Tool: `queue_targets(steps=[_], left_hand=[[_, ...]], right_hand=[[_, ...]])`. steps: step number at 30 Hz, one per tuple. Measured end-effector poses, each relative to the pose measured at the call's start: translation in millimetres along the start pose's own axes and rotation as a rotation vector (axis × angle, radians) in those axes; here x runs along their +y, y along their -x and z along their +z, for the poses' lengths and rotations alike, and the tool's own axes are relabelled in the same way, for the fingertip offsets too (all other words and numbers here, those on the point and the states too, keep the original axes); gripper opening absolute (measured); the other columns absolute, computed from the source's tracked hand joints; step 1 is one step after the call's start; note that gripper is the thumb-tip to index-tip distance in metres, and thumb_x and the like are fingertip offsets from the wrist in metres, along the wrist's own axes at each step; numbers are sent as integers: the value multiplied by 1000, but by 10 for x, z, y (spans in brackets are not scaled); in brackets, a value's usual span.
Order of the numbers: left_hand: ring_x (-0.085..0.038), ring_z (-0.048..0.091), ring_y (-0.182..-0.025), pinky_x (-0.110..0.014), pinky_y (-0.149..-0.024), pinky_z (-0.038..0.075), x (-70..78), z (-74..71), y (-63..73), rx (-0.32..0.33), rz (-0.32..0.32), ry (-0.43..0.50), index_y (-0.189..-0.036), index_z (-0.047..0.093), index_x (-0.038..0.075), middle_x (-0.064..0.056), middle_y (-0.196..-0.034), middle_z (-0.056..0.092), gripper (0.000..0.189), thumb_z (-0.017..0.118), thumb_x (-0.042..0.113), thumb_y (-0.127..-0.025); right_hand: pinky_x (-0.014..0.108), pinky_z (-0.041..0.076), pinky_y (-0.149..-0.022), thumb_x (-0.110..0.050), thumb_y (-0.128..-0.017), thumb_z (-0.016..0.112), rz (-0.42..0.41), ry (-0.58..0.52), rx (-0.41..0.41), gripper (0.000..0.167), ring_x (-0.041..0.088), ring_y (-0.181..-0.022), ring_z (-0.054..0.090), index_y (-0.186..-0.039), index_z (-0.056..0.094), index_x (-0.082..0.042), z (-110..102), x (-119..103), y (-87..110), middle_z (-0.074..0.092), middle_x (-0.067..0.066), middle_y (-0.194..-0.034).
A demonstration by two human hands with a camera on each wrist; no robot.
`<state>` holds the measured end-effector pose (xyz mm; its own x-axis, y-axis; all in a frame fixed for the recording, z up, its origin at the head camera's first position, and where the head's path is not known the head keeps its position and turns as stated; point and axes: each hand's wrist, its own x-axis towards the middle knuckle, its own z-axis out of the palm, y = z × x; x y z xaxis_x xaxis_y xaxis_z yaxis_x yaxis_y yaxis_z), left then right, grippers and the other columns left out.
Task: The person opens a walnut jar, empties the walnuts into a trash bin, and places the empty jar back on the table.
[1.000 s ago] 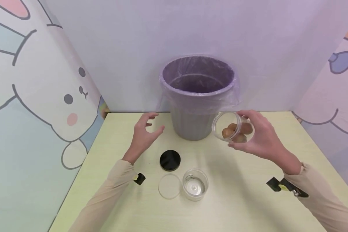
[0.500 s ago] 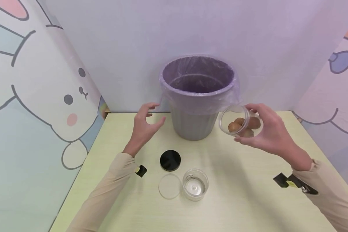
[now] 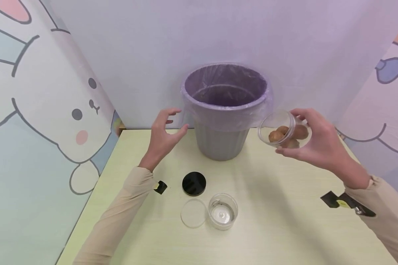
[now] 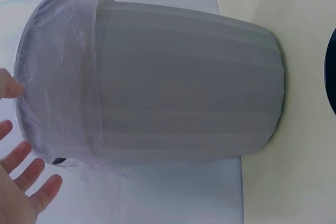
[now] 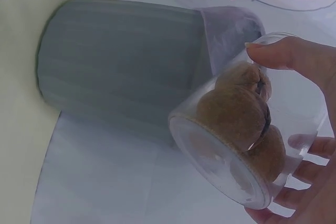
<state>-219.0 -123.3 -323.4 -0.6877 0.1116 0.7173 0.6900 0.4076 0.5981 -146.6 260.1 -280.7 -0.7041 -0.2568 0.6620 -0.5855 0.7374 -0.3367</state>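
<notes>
My right hand [image 3: 321, 143] grips a clear round jar [image 5: 194, 150], tilted with its mouth toward the left. Several brown, rounded, mushroom-like pieces [image 5: 233, 116] lie inside it. The jar is raised to the right of a grey trash bin [image 3: 220, 141], whose rim carries a thin purple bag [image 3: 225, 114]. On the bin's left side my left hand [image 3: 164, 136] is held up with nothing in it, thumb and fingers spread apart. In the left wrist view its fingertips [image 4: 47, 192] show close to the bagged rim.
A black round lid [image 3: 194, 183] lies on the pale table [image 3: 285, 228] in front of the bin. Nearer stand a clear flat disc [image 3: 193, 213] and a second clear jar [image 3: 223, 211], side by side. Printed walls [image 3: 43, 129] enclose the table on the sides.
My right hand has moved up and to the right with the jar, keeping it tilted. The left hand has risen a little beside the bin. The things on the table have stayed put.
</notes>
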Motion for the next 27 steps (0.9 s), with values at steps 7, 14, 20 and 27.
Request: queue_targets(steps=[7, 14, 20, 27], left_hand=[[-31, 53, -108, -39, -89, 46, 238, -75, -123, 22, 89, 28, -111, 58, -5, -19, -113, 58, 39, 71, -5, -75], [-30, 52, -108, -39, -89, 45, 236, -89, -219, 29, 184, 16, -109, 57, -7, -21, -111, 58, 39, 70, -8, -73], [-32, 50, -109, -39, -88, 42, 86, -44, -327, 27, 283, -3, -109, 61, -5, -21, -112, 58, 39, 74, -5, -72], [-43, 48, -109, -40, -96, 37, 216, 55, -403, 44, 373, 11, -103, 61, -9, -28, -112, 55, 37, 75, -11, -69]], right_hand=[[20, 31, -73, -12, -37, 93, -4, 16, 4, 95, 15, -92, 45, -122, 54, 1, -88, -4, -123, 58, 11, -101], [20, 30, -72, -12, -37, 92, -13, 26, 8, 93, 7, -91, 43, -121, 55, 2, -171, 2, -260, 57, 7, -101], [18, 29, -74, -11, -36, 92, -31, 30, 25, 92, 2, -92, 41, -120, 55, 3, -237, 15, -362, 56, -1, -99], [18, 29, -75, -11, -37, 92, -9, 35, 32, 91, 0, -94, 40, -120, 56, 1, -276, -2, -466, 45, -25, -105]])
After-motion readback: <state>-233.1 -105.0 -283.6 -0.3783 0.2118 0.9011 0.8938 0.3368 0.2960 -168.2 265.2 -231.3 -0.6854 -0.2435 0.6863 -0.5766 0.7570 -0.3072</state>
